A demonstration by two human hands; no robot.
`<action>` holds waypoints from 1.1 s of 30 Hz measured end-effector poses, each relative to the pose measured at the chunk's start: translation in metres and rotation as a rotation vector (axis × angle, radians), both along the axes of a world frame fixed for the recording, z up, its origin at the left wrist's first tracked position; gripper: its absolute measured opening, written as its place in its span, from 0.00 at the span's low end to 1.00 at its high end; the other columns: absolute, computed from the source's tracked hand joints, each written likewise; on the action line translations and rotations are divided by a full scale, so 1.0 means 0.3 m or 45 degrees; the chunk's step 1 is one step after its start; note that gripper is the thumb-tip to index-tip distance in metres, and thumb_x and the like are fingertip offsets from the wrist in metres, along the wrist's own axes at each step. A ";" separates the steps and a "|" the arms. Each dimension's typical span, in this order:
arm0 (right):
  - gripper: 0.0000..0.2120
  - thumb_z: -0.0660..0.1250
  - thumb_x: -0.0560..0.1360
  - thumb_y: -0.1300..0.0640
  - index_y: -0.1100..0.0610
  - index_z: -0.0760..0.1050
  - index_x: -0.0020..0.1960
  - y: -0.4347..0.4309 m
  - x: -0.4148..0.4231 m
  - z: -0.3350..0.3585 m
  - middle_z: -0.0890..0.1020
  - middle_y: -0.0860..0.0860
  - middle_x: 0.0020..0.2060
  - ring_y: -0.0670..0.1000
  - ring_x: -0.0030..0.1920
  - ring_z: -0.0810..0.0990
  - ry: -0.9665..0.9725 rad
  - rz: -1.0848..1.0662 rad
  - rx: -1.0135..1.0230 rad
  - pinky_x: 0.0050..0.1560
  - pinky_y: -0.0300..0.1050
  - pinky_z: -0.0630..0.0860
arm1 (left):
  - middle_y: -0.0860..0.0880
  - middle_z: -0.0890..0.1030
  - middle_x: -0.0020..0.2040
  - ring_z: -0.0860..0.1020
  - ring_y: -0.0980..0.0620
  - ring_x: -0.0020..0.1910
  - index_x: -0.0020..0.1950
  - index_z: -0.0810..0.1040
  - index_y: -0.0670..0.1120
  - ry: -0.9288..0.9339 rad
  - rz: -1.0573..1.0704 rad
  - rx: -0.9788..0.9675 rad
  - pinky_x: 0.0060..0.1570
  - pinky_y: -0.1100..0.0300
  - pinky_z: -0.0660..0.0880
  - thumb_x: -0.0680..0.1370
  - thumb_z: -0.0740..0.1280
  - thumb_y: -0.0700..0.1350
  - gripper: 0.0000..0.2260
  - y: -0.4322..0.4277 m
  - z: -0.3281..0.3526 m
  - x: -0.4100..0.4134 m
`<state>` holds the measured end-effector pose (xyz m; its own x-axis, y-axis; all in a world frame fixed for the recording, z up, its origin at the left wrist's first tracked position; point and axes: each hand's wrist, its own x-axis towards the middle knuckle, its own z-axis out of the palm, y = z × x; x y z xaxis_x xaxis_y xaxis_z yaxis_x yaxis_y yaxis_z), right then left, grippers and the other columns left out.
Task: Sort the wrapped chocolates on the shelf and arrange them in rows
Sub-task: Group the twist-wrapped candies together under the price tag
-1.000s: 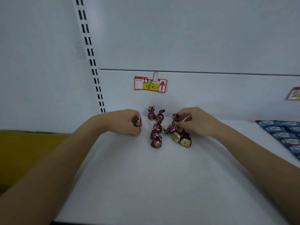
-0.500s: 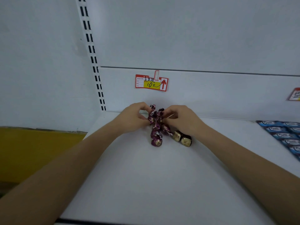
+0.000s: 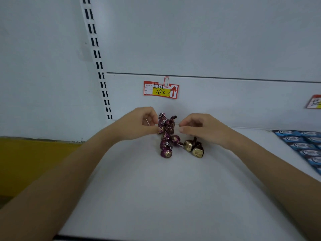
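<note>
— Two bare forearms come in from the near corners, both cut off by the frame, and reach across the white shelf (image 3: 156,197). What lies closest to us?

— The purple chocolates (image 3: 166,136), strung in a rough line running away from us, with the nearest one showing a gold end. Just to their right sit two gold chocolates (image 3: 194,149), touching each other.

— And the hands?

— The left hand (image 3: 137,123) is at the far end of the purple line. Its fingers (image 3: 149,114) are curled and the thumb pinches a wrapper there. The right hand (image 3: 204,129) has its fingers clenched too, with the tips just beside the purple ones but not touching. I cannot tell whether it holds anything, because the palm is in shadow.

— Any different from half a second ago?

— Yes. Then both hands were closed in on the far end of the pile, knuckles nearly meeting. Now the right one has drawn back a little to the right, and a sliver of background shows between it and the wrappers. The left has hardly moved, and the gold pair lies where it lay.

— What can't you make out?

— How many purple ones are bunched at the far end, since the wrappers overlap and blur. The right wrist hides the shelf behind the gold pair. Farther back, the red and yellow price tag (image 3: 160,89) on the back panel has small print I can't read. The blue packets (image 3: 304,145) run off the right edge, and a second tag (image 3: 314,101) is cut off there as well.
</note>
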<state>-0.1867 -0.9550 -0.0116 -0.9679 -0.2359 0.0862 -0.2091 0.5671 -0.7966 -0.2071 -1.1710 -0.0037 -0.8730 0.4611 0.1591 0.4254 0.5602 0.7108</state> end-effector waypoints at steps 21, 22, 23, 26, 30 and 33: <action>0.08 0.69 0.71 0.57 0.47 0.71 0.46 -0.045 0.017 -0.042 0.79 0.48 0.41 0.47 0.44 0.77 0.306 -0.009 0.277 0.42 0.28 0.67 | 0.58 0.76 0.39 0.73 0.62 0.32 0.45 0.75 0.50 0.091 0.000 -0.244 0.31 0.75 0.68 0.71 0.72 0.45 0.07 0.025 -0.041 -0.009; 0.09 0.69 0.72 0.57 0.48 0.70 0.48 -0.051 0.016 -0.046 0.79 0.48 0.41 0.47 0.44 0.77 0.312 -0.018 0.254 0.42 0.28 0.67 | 0.58 0.76 0.39 0.73 0.62 0.32 0.46 0.75 0.50 0.088 0.006 -0.247 0.31 0.74 0.68 0.71 0.72 0.46 0.07 0.023 -0.041 -0.011; 0.11 0.69 0.72 0.57 0.48 0.69 0.50 -0.060 0.015 -0.049 0.79 0.48 0.41 0.46 0.44 0.77 0.315 -0.027 0.229 0.41 0.28 0.68 | 0.58 0.76 0.39 0.73 0.62 0.33 0.46 0.74 0.50 0.086 0.009 -0.249 0.31 0.73 0.68 0.71 0.72 0.46 0.08 0.021 -0.041 -0.012; 0.19 0.69 0.72 0.57 0.52 0.66 0.60 -0.087 0.014 -0.050 0.80 0.48 0.42 0.48 0.45 0.77 0.307 -0.047 0.176 0.41 0.30 0.68 | 0.58 0.76 0.40 0.74 0.60 0.35 0.46 0.72 0.50 0.109 0.017 -0.255 0.33 0.70 0.68 0.71 0.72 0.47 0.09 0.016 -0.037 -0.010; 0.19 0.68 0.73 0.52 0.51 0.66 0.61 -0.052 0.015 -0.008 0.80 0.46 0.45 0.47 0.47 0.77 0.270 -0.091 0.170 0.46 0.36 0.71 | 0.56 0.74 0.37 0.72 0.60 0.33 0.40 0.67 0.53 0.198 -0.034 -0.171 0.33 0.71 0.68 0.73 0.69 0.42 0.11 0.007 -0.008 0.007; 0.11 0.67 0.73 0.51 0.50 0.72 0.54 0.010 0.026 0.039 0.79 0.46 0.45 0.47 0.46 0.77 0.168 -0.102 0.214 0.45 0.35 0.71 | 0.55 0.74 0.35 0.71 0.61 0.31 0.41 0.69 0.53 0.179 -0.175 -0.056 0.33 0.71 0.68 0.73 0.67 0.37 0.12 0.009 0.014 0.030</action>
